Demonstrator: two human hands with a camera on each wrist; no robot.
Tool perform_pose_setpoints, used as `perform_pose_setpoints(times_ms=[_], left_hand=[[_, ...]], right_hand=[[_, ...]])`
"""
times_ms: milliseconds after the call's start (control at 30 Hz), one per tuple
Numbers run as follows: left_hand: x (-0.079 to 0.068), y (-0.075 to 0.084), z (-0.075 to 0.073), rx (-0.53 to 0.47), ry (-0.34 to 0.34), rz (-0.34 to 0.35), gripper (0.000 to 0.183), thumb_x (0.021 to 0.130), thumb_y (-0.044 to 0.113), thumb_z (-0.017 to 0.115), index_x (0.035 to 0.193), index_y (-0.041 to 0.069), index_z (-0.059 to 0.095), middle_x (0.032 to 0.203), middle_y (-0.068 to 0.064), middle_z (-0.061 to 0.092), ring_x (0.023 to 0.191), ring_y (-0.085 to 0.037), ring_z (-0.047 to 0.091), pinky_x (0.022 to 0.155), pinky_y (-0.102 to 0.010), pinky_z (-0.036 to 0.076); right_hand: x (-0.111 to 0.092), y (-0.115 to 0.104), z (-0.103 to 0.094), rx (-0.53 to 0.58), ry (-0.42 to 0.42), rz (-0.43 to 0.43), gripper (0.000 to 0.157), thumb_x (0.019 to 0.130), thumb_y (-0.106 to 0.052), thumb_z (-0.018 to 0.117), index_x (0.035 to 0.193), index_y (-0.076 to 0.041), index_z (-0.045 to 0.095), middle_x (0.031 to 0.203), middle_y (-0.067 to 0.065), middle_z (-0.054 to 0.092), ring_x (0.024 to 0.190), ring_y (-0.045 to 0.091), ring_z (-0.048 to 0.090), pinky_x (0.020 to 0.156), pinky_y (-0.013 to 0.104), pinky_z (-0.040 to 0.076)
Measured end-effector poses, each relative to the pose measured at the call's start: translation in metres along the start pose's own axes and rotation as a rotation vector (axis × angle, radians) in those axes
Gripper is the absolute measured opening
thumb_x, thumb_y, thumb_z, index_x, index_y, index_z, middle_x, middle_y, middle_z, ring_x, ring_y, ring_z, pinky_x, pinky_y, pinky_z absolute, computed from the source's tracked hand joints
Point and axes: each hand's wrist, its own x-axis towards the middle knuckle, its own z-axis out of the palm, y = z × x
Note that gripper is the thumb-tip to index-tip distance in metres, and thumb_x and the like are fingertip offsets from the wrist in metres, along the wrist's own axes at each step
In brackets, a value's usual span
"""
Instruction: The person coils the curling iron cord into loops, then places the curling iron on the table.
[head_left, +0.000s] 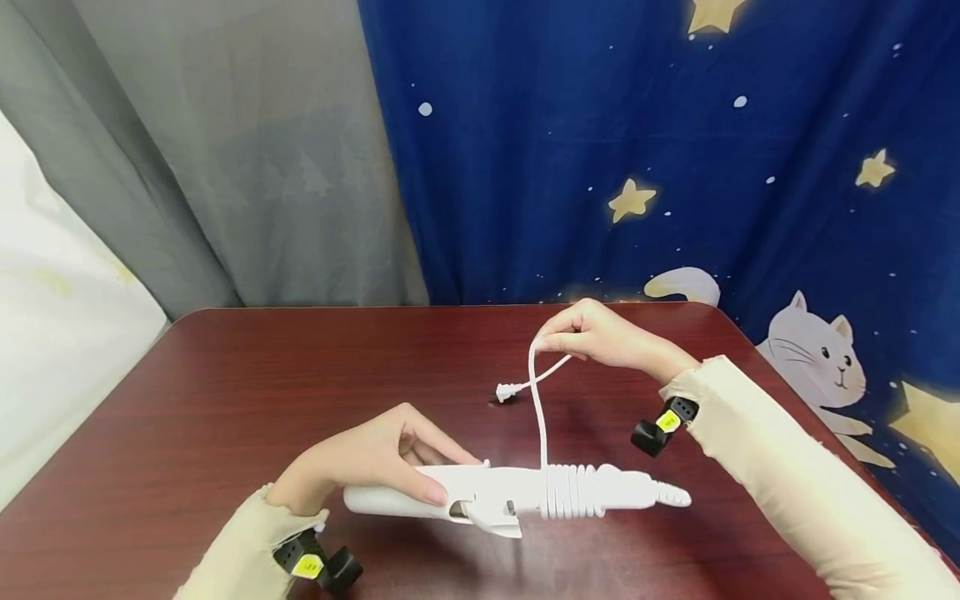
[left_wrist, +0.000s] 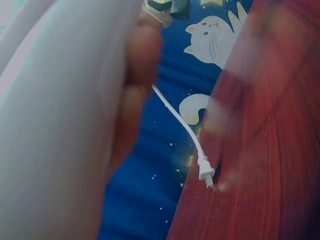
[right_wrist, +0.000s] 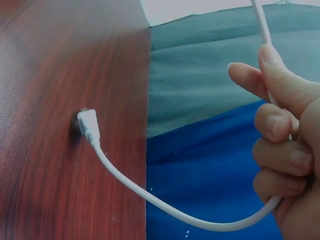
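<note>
The left hand [head_left: 378, 454] grips the iron [head_left: 397, 501] and the right hand [head_left: 606, 335] pinches the cord [head_left: 540, 417], several turns wound, the plug [head_left: 508, 392] end seemingly left.

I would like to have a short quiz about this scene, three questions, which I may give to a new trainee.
1. True or false: the white cord is fully unwound from the white appliance.
2. Which thing does the right hand hold?
A) the table
B) the white cord
C) the white appliance
3. Fill in the missing word: the thumb and fingers of the ____ hand grip the white appliance.

Key:
1. False; several turns circle it.
2. B.
3. Left: the left hand grips it.
</note>
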Motion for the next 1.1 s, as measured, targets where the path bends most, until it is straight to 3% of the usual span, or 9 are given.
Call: perform_pose_setpoints(times_ms=[167, 333, 500, 733, 1100], left_hand=[[0.001, -0.003, 0.000, 0.101, 0.016, -0.109, 0.032, 0.077, 0.014, 0.075, 0.108, 0.013, 0.070, 0.087, -0.005, 0.070, 0.065, -0.015, 0.064, 0.050, -0.023, 0.048], [0.002, -0.010, -0.005, 0.235, 0.061, -0.178, 0.029, 0.077, 0.024, 0.075, 0.105, 0.019, 0.071, 0.082, 0.002, 0.070, 0.063, -0.011, 0.063, 0.049, -0.021, 0.045], [0.002, -0.021, -0.014, 0.341, 0.180, -0.223, 0.029, 0.077, 0.029, 0.075, 0.103, 0.018, 0.072, 0.082, 0.006, 0.070, 0.067, -0.011, 0.064, 0.053, -0.023, 0.048], [0.003, -0.030, -0.025, 0.452, 0.355, -0.224, 0.035, 0.073, 0.033, 0.077, 0.102, 0.014, 0.072, 0.082, 0.005, 0.070, 0.064, -0.008, 0.063, 0.053, -0.023, 0.047], [0.000, -0.032, -0.029, 0.416, 0.579, -0.206, 0.039, 0.070, 0.031, 0.080, 0.103, 0.013, 0.072, 0.082, -0.001, 0.070, 0.064, -0.010, 0.062, 0.053, -0.025, 0.047]], right_hand=[[-0.003, -0.009, -0.002, -0.018, -0.016, -0.034, 0.011, 0.087, -0.014, 0.063, 0.090, -0.013, 0.074, 0.083, -0.009, 0.068, 0.076, 0.010, 0.060, 0.067, 0.025, 0.048], [-0.009, -0.013, -0.005, -0.022, 0.012, -0.040, 0.009, 0.085, -0.014, 0.066, 0.088, -0.012, 0.074, 0.081, -0.010, 0.068, 0.072, 0.010, 0.058, 0.063, 0.024, 0.046], [-0.017, -0.019, -0.007, -0.021, 0.031, -0.043, 0.009, 0.085, -0.013, 0.066, 0.088, -0.015, 0.074, 0.075, -0.011, 0.066, 0.063, 0.007, 0.049, 0.051, 0.023, 0.038], [-0.026, -0.028, -0.006, 0.009, -0.028, -0.055, 0.011, 0.084, -0.012, 0.067, 0.092, -0.012, 0.074, 0.082, -0.011, 0.068, 0.065, 0.007, 0.053, 0.052, 0.023, 0.041], [-0.038, -0.039, -0.008, -0.001, -0.098, -0.040, 0.016, 0.087, -0.015, 0.064, 0.100, -0.011, 0.072, 0.088, -0.006, 0.068, 0.066, 0.005, 0.050, 0.051, 0.021, 0.040]])
